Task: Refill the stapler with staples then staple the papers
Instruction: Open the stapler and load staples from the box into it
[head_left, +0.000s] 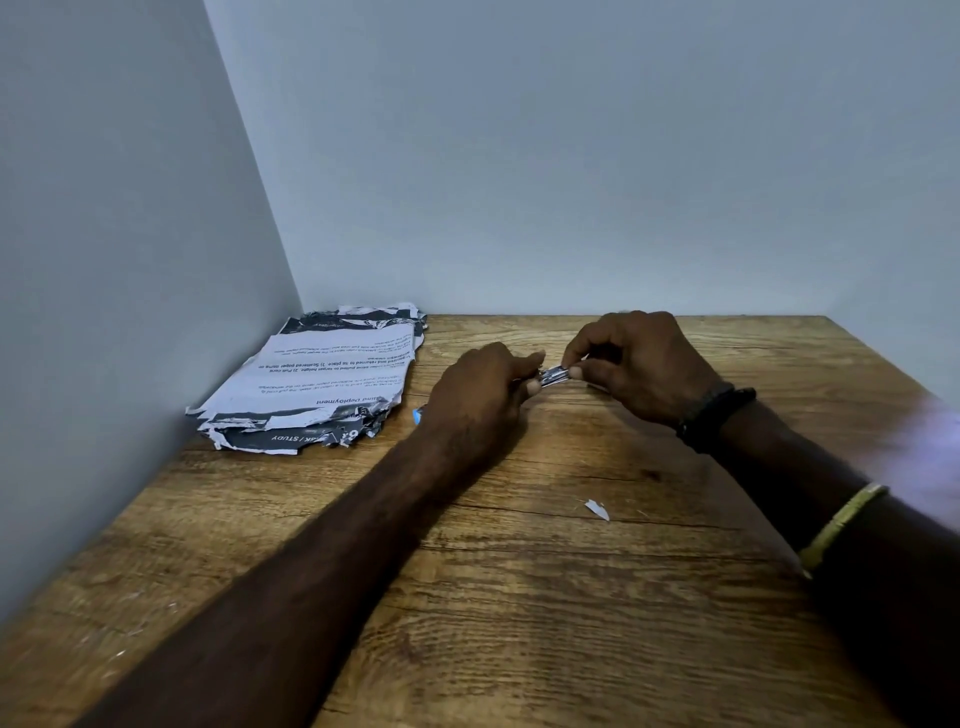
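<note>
Pinching a small silvery metal piece (553, 375) from both ends, L hand (478, 395) & R hand (639, 364) meet, fingers curled, over the bench (519, 623) near its far edge, mid-width. Staples or stapler part, can't tell. Torn papers (317, 379) stacked in far-left corner, against the wall (130, 260). Paper scrap (597, 509) near centre.

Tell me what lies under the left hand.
A small blue piece peeks out beneath the left hand on the table; the hand hides the rest. It and the right hand pinch a shiny metal piece.
</note>
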